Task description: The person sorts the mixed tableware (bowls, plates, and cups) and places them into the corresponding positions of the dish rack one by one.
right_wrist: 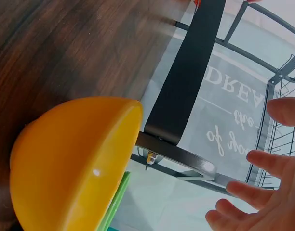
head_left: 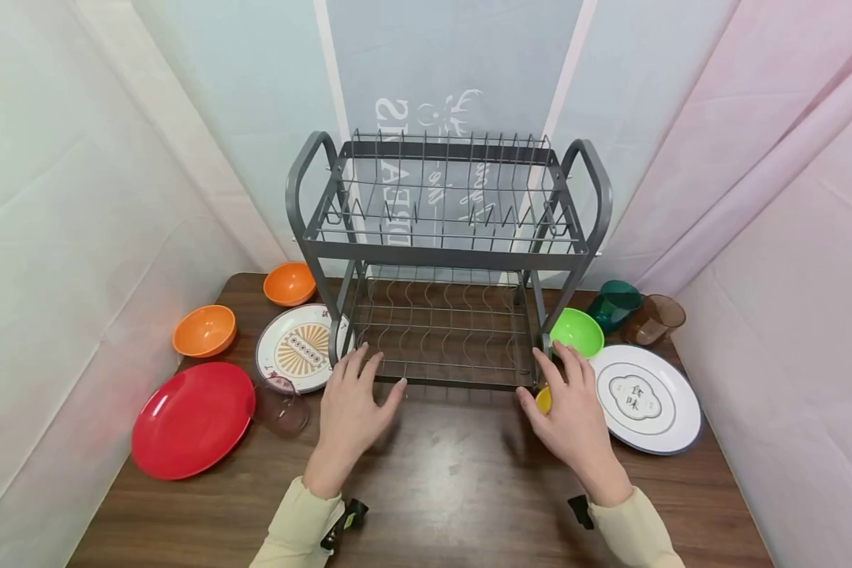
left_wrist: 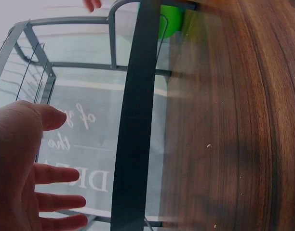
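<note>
A two-tier dark metal dish rack [head_left: 446, 254] stands on the wooden table, its wire tiers holding no dishes. My left hand [head_left: 355, 414] is at its front left corner, fingers spread and pointing forward. At the front right corner is my right hand [head_left: 571, 410], its fingers also spread and holding nothing. The left wrist view shows the lower front bar [left_wrist: 134, 120] beyond the left fingers. A yellow bowl [right_wrist: 75, 163] looms close in the right wrist view; in the head view the right hand mostly hides it.
Left of the rack are two orange bowls [head_left: 204, 331], a patterned plate [head_left: 273, 347], a red plate [head_left: 193, 420] and a clear brownish glass [head_left: 284, 412]. To the right are a green bowl [head_left: 578, 333], a teal glass [head_left: 614, 304], a brown glass [head_left: 656, 319] and a white plate [head_left: 670, 414]. Fabric curtains [head_left: 220, 95] surround the table.
</note>
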Action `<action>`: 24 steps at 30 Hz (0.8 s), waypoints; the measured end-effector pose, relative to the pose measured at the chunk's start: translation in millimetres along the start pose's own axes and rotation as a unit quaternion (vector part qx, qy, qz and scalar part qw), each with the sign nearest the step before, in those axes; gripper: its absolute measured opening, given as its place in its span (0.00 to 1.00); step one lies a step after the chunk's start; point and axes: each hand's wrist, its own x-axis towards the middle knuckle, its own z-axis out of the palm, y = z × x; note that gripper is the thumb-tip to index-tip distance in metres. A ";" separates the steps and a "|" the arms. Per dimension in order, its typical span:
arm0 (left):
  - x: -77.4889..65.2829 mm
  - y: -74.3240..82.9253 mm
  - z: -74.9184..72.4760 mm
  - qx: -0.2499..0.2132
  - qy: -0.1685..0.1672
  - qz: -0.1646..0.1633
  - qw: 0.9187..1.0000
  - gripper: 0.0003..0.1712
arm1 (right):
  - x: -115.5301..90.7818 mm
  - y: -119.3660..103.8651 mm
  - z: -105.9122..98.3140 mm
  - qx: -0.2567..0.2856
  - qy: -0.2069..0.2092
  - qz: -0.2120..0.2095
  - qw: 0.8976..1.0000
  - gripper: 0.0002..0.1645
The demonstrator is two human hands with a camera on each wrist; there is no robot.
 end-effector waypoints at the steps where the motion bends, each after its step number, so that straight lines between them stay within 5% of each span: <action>1: -0.5 -0.2 0.1 -0.007 0.005 -0.002 1.000 0.34 | -0.7 0.6 0.2 0.004 0.002 0.001 1.000 0.36; 7: -3.6 0.0 0.8 -0.056 0.024 -0.025 0.998 0.28 | -6.1 6.7 -1.6 0.031 0.033 0.016 0.999 0.30; 14: -9.3 0.9 3.3 -0.094 -0.001 -0.052 0.994 0.27 | -18.9 22.3 -16.2 0.059 0.076 0.087 0.992 0.26; 24: -16.9 -4.0 6.4 -0.158 0.005 -0.057 0.986 0.17 | -49.2 62.0 -31.5 0.046 0.200 0.225 0.952 0.15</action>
